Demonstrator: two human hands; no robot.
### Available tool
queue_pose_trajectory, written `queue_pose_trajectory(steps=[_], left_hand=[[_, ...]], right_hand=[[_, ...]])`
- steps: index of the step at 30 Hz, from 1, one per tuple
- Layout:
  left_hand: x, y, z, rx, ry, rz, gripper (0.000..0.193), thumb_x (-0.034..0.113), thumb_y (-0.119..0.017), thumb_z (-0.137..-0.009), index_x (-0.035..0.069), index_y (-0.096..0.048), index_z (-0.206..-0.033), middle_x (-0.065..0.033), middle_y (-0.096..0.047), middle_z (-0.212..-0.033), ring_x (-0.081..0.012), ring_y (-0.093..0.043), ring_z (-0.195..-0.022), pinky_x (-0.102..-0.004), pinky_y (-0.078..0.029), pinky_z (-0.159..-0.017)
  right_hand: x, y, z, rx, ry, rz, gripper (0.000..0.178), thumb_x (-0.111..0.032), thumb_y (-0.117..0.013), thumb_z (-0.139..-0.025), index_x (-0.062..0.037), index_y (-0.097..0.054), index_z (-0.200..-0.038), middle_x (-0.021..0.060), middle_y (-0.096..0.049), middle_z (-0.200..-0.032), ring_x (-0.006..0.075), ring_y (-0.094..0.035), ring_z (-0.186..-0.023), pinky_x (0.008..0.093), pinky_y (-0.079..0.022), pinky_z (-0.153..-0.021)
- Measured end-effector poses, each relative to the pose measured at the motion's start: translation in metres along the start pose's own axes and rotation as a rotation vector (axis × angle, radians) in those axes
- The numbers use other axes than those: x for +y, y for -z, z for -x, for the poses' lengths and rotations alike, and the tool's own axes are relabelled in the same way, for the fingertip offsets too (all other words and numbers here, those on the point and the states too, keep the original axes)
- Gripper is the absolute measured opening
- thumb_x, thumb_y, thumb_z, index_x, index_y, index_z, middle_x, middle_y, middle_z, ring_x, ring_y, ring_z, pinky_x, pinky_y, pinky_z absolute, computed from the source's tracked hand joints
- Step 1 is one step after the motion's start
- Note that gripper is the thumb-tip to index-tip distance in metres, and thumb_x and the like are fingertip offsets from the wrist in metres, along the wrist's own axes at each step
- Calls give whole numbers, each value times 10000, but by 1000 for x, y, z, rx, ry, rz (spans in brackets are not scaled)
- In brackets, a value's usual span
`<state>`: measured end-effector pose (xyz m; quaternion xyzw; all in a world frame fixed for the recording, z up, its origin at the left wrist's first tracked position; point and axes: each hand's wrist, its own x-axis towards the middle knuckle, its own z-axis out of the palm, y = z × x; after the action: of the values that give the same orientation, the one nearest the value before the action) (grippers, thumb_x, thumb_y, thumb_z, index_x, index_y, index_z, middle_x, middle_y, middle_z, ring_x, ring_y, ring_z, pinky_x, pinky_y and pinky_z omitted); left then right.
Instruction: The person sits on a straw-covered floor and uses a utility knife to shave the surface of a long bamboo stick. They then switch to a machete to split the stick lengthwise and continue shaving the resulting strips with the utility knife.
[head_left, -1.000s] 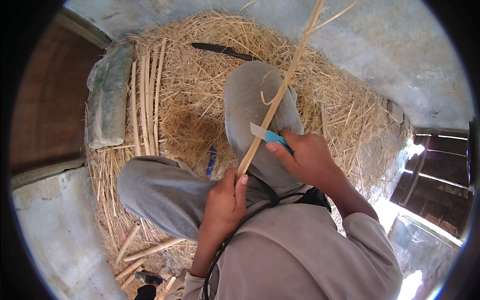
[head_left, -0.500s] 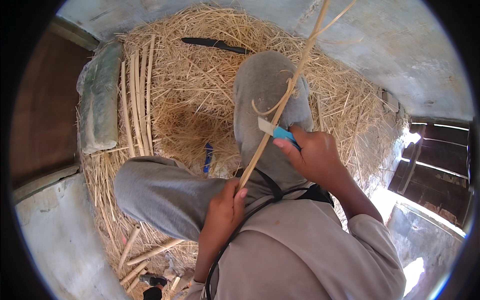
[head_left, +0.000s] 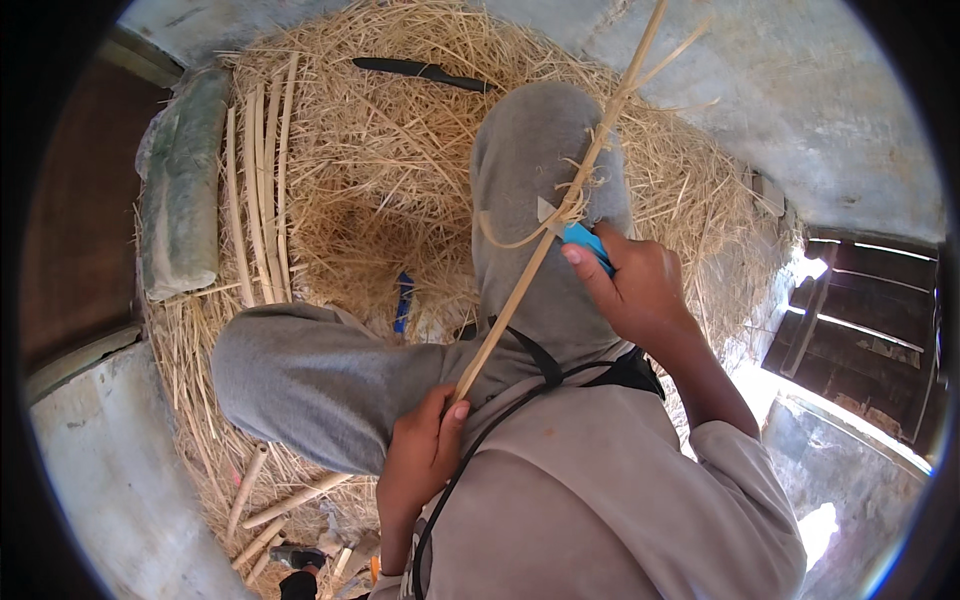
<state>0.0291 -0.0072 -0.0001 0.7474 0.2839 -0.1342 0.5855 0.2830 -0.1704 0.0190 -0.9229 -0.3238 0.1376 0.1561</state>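
My left hand [head_left: 424, 446] is closed round the lower end of a long, pale bamboo strip [head_left: 522, 283]. The strip slants up and to the right across my raised knee, with thin shavings curling off it. In my right hand [head_left: 632, 284] is a knife with a light blue handle [head_left: 588, 246]. Its pale, short blade [head_left: 546, 210] lies against the strip about midway along. A long curled shaving [head_left: 503, 243] hangs to the left of the blade. Split ends fork from the strip's far end.
Straw [head_left: 380, 150] covers the floor. A large black knife [head_left: 425, 72] lies beyond my knee. Several bamboo strips [head_left: 262, 190] lie at the left beside a greenish bundle [head_left: 185, 190]. A blue tool [head_left: 403, 302] rests near my legs; cut bamboo pieces [head_left: 297, 499] lie lower left.
The blade has moved a little up along the strip, and more frayed shavings show around it. My left hand sits slightly lower and further left, still holding the strip.
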Motion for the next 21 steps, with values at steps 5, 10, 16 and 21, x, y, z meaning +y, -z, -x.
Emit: queue_pose_trajectory(steps=[5,10,16,21], left_hand=[[22,-10,-23,146,-68,36,287,274,-570,-1048,15,-603,-1166,-216,-660,-806,-398,-679,-715,-414,-514,-646],[39,-25,-59,335,-229,-39,266,246,-622,-1021,25,-600,-1167,-221,-676,-840,-408,-684,-733,-434,-522,-623],[38,-35,-73,428,-345,-126,339,253,-701,-969,-13,-601,-1155,-232,-681,-857,-405,-693,-738,-433,-534,-614],[37,-41,-78,488,-403,-130,379,245,-752,-930,-31,-606,-1146,-229,-690,-856,-405,-692,-701,-433,-538,-593]], right_hand=[[-5,5,-6,-92,86,-72,539,-552,-529,-1014,-43,-649,-885,160,-571,-567,382,-634,-563,452,-476,-551],[-15,5,-9,-119,154,-7,531,-535,-550,-1010,-35,-650,-862,165,-563,-556,384,-639,-550,456,-479,-532],[-2,1,-14,-83,188,-58,526,-526,-550,-1010,-34,-643,-852,174,-568,-558,398,-635,-551,461,-473,-517],[1,0,-9,-41,152,-7,533,-535,-545,-1009,-38,-637,-839,165,-584,-559,391,-641,-544,463,-478,-499]])
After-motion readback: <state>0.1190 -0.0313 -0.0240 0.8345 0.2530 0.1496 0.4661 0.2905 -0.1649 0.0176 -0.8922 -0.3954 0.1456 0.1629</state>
